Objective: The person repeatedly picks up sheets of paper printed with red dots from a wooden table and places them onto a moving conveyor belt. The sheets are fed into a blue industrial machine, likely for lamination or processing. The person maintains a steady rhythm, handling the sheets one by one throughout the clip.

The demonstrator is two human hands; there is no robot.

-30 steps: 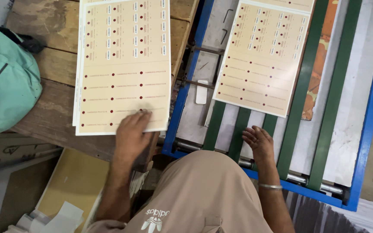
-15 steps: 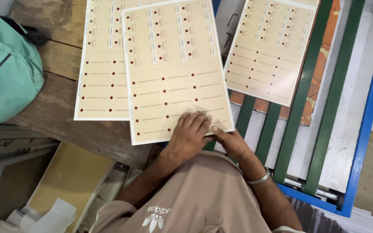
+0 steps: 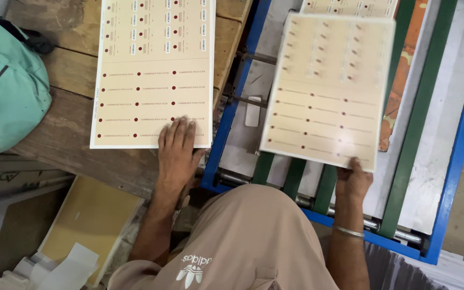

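My left hand (image 3: 178, 152) lies flat, fingers apart, on the near right corner of a stack of cream printed sheets (image 3: 146, 70) on a wooden bench (image 3: 65, 134). My right hand (image 3: 353, 180) grips the near right corner of one cream printed sheet (image 3: 326, 88) with rows of small red dots. That sheet is blurred and hangs over the green belts (image 3: 414, 123) of a blue-framed conveyor (image 3: 460, 139). Another cream sheet (image 3: 350, 6) lies on the belts beyond it, mostly covered.
A teal bag (image 3: 4, 88) sits at the bench's left end. Below the bench are a yellowish board (image 3: 81, 225) and white paper scraps (image 3: 65, 268). Metal rollers (image 3: 232, 177) run along the conveyor's near edge. My knee in tan trousers (image 3: 243, 236) fills the bottom middle.
The top sheet has been carried from the stack rightward over the conveyor by my right hand. My left hand let go of it and went back to the stack's corner.
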